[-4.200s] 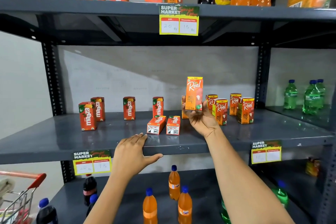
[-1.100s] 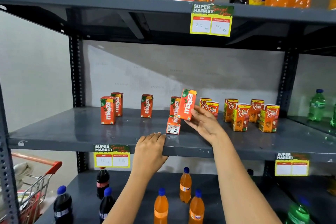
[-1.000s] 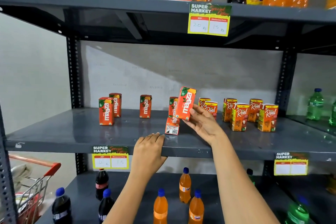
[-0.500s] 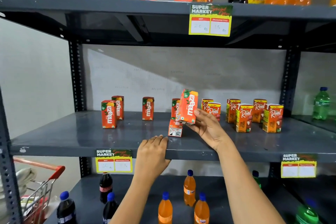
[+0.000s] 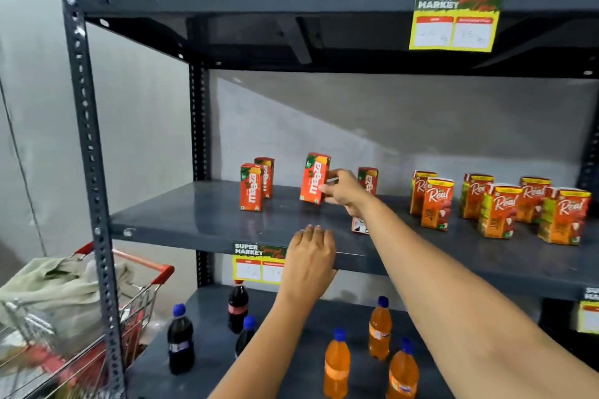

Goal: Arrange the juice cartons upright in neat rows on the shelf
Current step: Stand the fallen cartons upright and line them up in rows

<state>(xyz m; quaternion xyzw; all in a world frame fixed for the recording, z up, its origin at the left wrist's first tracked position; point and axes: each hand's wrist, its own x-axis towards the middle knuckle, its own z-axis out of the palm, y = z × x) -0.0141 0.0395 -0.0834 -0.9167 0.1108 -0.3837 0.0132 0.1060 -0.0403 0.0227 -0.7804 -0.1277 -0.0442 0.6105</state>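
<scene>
Since half a second earlier, the right hand [image 5: 343, 189] had carried the Maaza carton [image 5: 314, 178] leftward along the shelf [image 5: 194, 220], fingers closed on its side, slightly tilted near two standing cartons [image 5: 256, 186]. Left hand [image 5: 311, 253] lay open, flat on the edge.

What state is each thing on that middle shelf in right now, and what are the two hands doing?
Held Maaza carton: gripped, slightly tilted, base at the shelf.
Two left Maaza cartons: upright, one behind the other.
Maaza carton behind the wrist: upright, partly hidden.
Fallen carton: lying flat, mostly hidden by the forearm.
Real cartons: upright, loosely grouped.
Right hand: closed on the held carton.
Left hand: empty, resting on the shelf edge.
</scene>
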